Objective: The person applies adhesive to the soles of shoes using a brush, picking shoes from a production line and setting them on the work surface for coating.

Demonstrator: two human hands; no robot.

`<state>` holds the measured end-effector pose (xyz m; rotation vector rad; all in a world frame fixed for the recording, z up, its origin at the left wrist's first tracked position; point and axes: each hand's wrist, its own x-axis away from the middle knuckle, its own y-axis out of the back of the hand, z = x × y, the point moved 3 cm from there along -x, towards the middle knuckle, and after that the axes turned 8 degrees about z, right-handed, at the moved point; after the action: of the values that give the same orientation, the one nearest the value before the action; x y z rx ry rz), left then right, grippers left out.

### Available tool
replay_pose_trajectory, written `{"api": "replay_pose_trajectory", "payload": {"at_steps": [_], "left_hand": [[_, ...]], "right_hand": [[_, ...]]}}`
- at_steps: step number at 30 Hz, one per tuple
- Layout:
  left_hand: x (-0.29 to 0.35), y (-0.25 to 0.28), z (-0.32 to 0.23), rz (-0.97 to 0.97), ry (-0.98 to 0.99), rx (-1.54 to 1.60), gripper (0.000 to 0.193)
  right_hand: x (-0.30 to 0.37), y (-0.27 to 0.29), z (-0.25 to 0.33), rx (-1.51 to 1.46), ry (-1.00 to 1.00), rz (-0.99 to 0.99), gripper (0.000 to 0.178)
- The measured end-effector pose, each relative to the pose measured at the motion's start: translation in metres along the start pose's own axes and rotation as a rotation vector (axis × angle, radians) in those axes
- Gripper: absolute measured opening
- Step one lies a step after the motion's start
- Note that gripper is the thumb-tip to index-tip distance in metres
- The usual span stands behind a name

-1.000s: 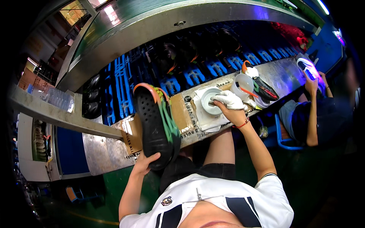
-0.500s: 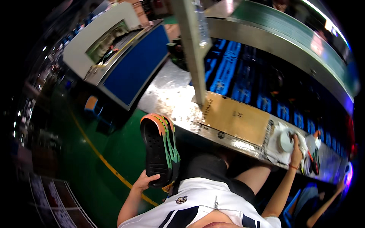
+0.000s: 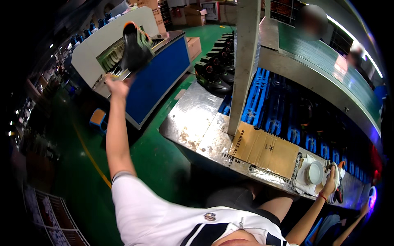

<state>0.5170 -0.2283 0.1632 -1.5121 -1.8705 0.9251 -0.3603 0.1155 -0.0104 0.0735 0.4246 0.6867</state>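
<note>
My left arm stretches out to the far left, and my left hand has its fingers apart. Just beyond the fingertips is a pair of shoe soles, black with orange and green edges. They are blurred, tilted toe up in front of the white and blue machine, and seem clear of the hand. At the right end of the metal bench, my right hand is closed on a white cloth; its fingertips are partly hidden. A small white bowl stands on a white sheet beside it.
A flattened cardboard sheet covers part of the metal bench. Behind it runs a rack of blue holders. A metal post rises from the bench. Black shoes stand beyond it. A small stool is near the blue-fronted machine.
My left hand has swung up and away to the far left, and the soles have moved from its grip to beyond the fingertips. My right hand stays by the bowl with the cloth.
</note>
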Motion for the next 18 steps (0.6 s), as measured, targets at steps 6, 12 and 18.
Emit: {"api": "replay_pose_trajectory", "payload": {"at_steps": [6,12,18], "left_hand": [[-0.018,0.166,0.009,-0.239,-0.544,0.037,0.06],[0.188,0.281,0.222,-0.43,-0.066,-0.085,0.025],[0.31,0.206,0.277,-0.465,-0.084,-0.501,0.012]], "right_hand": [[0.03,0.001,0.009,0.003,0.01,0.045,0.031],[0.04,0.022,0.004,0.054,-0.157,0.063,0.032],[0.037,0.027,-0.012,0.013,-0.152,0.073,0.032]]}}
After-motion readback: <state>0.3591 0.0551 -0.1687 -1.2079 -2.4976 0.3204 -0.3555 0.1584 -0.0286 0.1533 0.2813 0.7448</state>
